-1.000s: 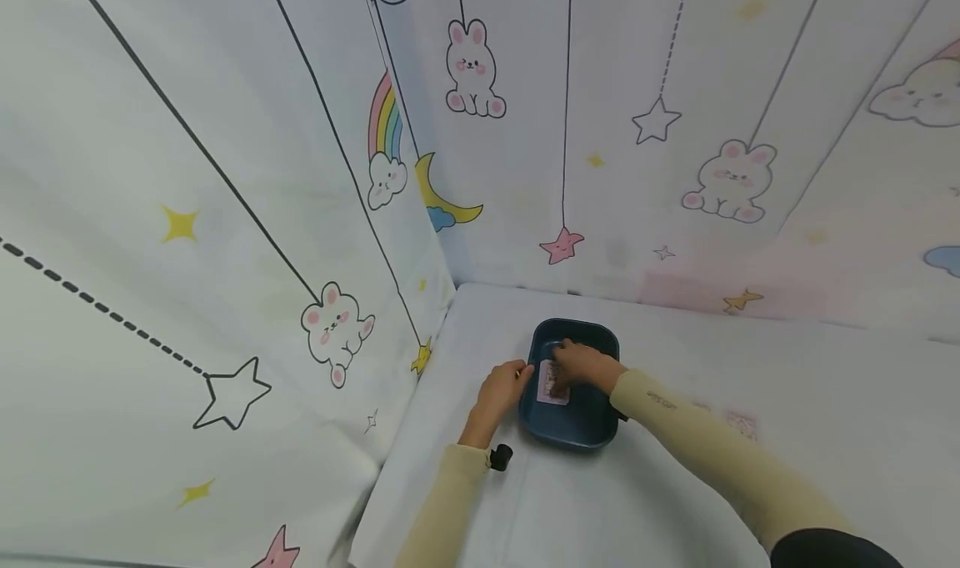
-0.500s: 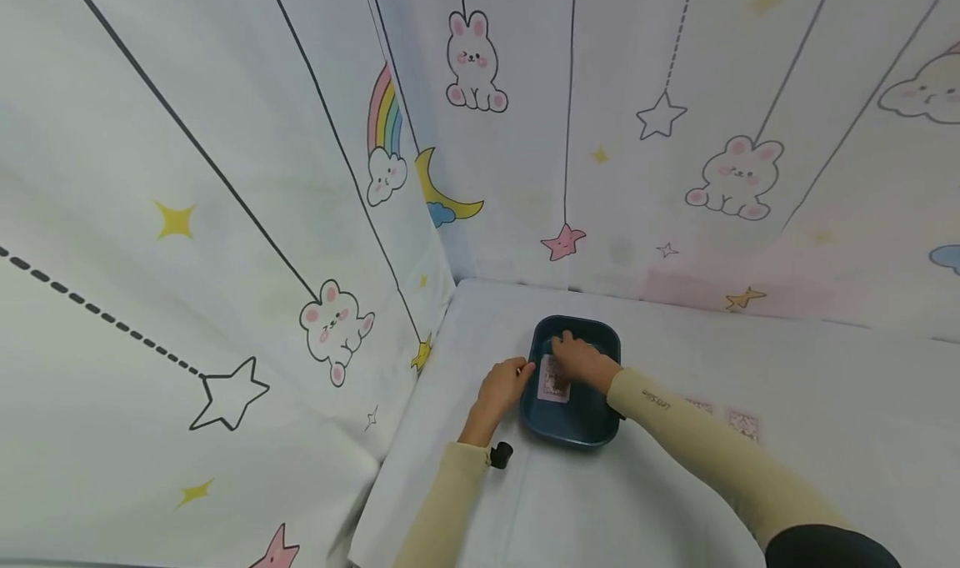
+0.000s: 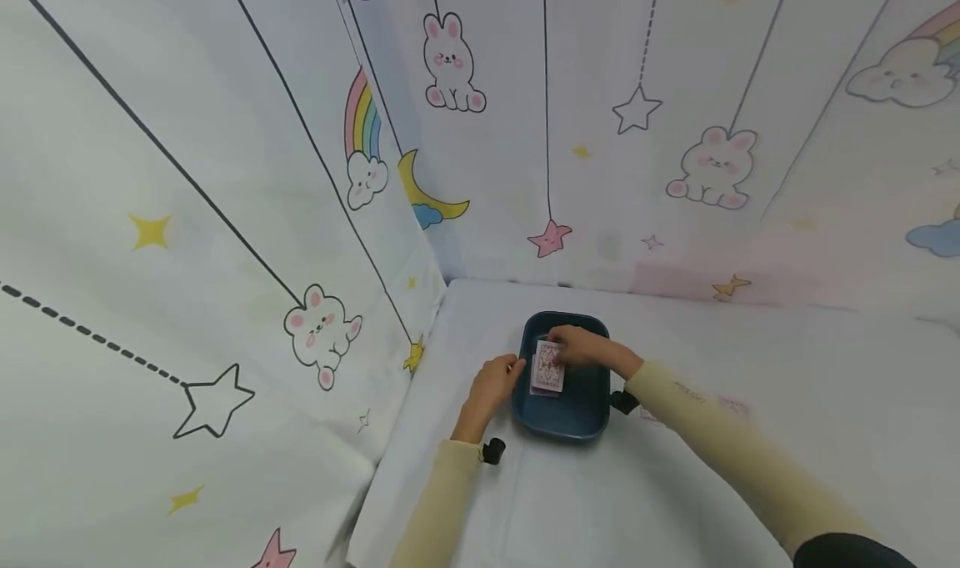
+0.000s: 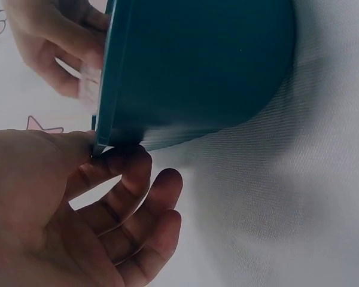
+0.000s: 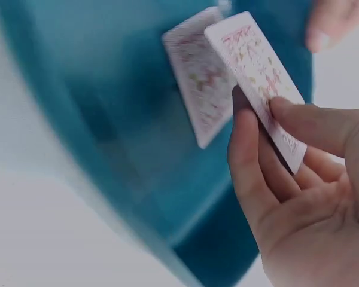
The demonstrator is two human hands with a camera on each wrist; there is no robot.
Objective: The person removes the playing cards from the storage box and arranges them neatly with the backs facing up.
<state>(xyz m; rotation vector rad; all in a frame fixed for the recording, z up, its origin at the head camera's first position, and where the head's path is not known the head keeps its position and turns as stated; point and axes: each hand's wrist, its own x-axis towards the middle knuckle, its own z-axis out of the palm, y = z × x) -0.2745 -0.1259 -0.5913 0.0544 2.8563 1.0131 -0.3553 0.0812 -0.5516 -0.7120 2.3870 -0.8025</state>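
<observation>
My right hand (image 3: 592, 348) pinches a small stack of playing cards (image 5: 257, 66), backs with a reddish pattern, between thumb and fingers above the inside of a dark blue-green plastic bin (image 3: 566, 422). More cards (image 5: 200, 89) with the same back lie on the bin's floor beneath, partly covered by the held ones. On the bin's left side my left hand (image 3: 489, 386) pinches the rim (image 4: 105, 119) between thumb and index finger. Its other fingers (image 4: 134, 239) are bent loosely under the outer wall.
On the white-covered table (image 3: 675, 501), patterned cards (image 3: 735, 406) lie right of the bin, partly hidden by the right sleeve (image 3: 720, 439). A wall sheet (image 3: 510, 176) printed with rabbits and stars stands behind and to the left.
The right hand has lifted cards up from the bin's floor, and cards now show beneath them. The left hand keeps its hold on the rim. The head view has shifted slightly.
</observation>
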